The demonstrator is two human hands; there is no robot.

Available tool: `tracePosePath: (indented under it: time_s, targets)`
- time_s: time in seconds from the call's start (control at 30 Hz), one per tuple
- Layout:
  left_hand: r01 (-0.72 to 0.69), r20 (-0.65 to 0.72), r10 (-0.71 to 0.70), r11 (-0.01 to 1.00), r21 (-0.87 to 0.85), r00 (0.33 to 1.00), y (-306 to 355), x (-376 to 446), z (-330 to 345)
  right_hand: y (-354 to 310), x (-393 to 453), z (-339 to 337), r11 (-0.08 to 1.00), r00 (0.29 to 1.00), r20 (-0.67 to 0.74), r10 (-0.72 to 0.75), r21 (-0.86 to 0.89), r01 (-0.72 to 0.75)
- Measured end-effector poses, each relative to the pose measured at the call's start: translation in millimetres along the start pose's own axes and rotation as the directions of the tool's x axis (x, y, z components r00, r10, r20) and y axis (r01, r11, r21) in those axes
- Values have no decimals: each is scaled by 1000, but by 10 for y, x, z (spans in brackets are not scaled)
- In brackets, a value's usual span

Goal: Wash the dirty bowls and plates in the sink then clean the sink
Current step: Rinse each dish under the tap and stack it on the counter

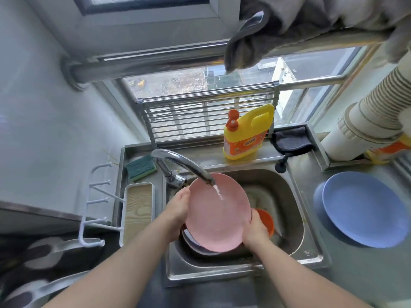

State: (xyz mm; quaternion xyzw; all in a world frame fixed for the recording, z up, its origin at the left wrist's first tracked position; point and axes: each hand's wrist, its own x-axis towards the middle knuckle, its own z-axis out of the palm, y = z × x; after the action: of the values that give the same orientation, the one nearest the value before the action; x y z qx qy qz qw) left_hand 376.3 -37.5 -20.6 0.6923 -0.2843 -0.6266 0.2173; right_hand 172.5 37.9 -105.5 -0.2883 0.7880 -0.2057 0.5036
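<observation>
Nearest, two bare forearms reaching in over the front rim of the sink [222, 272]. Left hand [178, 210] clasping the left edge of the pink plate [216, 213], thumb lying on the upper face; right hand [255, 230] curled round the lower right edge. Plate tilted up toward the tap [178, 162], so that the stream of water [218, 192] lands on the upper face and runs down into the basin, not over the counter. Held by opposite edges, probably to leave the whole face free for rinsing.

Beneath the plate, a dark dish [195, 245], kind hard to tell. Behind the right hand, an orange bowl [265, 221], contents hidden. So more washing left, and the sink itself not yet cleaned.

On the counter to the right, a blue plate [362, 210], out of the splash. Left, a green sponge [140, 167] beside the tap. Farther back on the ledge, a yellow detergent bottle [246, 134] and a dark cloth [291, 141], within reach.
</observation>
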Motion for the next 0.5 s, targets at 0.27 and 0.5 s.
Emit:
tracePosePath:
  time_s: [0.27, 0.5]
  targets:
    - [141, -35, -178, 873, -468, 983, -514, 292, 15, -494, -39, -251, 971, 964, -115, -238, -11, 238]
    - [418, 171, -385, 763, -493, 907, -700, 183, 717, -814, 60, -890, 899, 960, -8, -279, -355, 258]
